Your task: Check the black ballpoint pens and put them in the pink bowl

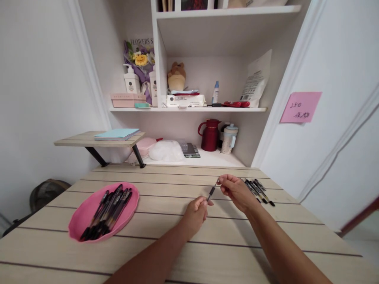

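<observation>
At centre frame, the left hand and right hand each pinch shut on one pen. Held only by fingertips, it may slip and roll among the loose pens at right.

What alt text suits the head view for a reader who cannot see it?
Two bare hands hold one black pen over a wooden table, left hand at its lower end, right hand at its upper end. A pink tray of pens lies left; loose pens lie right.
</observation>
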Tool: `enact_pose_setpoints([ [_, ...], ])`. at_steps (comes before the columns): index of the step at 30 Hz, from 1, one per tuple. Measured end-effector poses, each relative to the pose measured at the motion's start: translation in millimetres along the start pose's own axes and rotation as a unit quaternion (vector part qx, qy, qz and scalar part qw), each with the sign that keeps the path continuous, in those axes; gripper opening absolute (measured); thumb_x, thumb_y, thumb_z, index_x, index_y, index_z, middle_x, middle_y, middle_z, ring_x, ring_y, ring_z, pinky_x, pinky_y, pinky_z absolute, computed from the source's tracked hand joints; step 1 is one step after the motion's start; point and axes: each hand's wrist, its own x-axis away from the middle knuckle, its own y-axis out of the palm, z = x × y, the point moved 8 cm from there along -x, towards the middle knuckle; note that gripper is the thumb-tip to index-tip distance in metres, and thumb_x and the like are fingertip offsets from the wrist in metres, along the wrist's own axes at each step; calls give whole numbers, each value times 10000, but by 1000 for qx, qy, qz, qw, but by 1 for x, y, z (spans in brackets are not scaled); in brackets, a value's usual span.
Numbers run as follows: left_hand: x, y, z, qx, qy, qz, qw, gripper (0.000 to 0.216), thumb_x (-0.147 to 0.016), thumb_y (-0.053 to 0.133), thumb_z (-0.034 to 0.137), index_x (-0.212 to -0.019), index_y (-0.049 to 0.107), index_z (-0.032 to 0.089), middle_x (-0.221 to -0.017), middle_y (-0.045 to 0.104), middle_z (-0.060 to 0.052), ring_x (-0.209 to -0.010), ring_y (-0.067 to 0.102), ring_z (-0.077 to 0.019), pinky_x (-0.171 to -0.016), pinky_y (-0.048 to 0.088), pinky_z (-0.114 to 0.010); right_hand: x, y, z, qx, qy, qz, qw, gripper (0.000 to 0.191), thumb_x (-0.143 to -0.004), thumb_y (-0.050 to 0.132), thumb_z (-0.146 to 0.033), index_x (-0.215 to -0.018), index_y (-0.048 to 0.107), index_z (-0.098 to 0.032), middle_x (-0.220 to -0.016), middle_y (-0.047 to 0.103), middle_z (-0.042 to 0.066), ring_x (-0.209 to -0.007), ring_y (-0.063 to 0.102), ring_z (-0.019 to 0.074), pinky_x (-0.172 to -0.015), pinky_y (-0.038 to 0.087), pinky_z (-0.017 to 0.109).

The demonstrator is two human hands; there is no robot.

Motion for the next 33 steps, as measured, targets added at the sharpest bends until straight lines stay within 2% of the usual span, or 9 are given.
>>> enact_pose_setpoints([
  [9, 1, 2, 4, -10, 5, -6, 1000, 316, -791, 446, 398, -892, 577, 129, -435, 361, 73, -380, 251, -52, -411, 177, -197, 3, 4, 5, 92, 11, -52, 994, 206, -628, 645, -348, -655, 566, -160, -461, 490, -47, -402, 382, 56, -402, 237, 202],
  [18, -1, 0, 2, -41, 31, 17, 999, 342, -803, 432, 398, -915, 598, 121, -428, 363, 69, -390, 282, -61, -427, 209, -204, 5, 5, 10, 113, 11, -32, 993, 273, -627, 648, -411, -623, 548, -157, -484, 521, -37, -396, 406, 59, -395, 255, 203],
  [24, -2, 0, -1, -24, 31, 11, 999, 346, -797, 439, 410, -916, 595, 124, -430, 360, 68, -398, 287, -66, -428, 210, -207, 7, 6, 10, 104, 21, -20, 994, 301, -629, 644, -445, -625, 552, -158, -493, 532, -28, -412, 434, 71, -402, 267, 207],
  [29, -2, 1, 2, -30, 34, 4, 999, 346, -800, 428, 417, -902, 587, 128, -433, 359, 68, -391, 275, -62, -427, 204, -203, 9, 6, 6, 40, 29, -30, 998, 369, -647, 623, -459, -866, 636, -163, -817, 642, 48, -571, 539, 97, -481, 335, 211],
  [33, -1, 1, 3, -30, 39, 5, 999, 331, -802, 428, 405, -890, 587, 128, -427, 352, 67, -392, 279, -62, -430, 206, -204, 9, 5, 11, 8, 35, -17, 999, 309, -569, 712, -361, -787, 646, -152, -671, 624, 21, -533, 505, 89, -473, 319, 212],
])
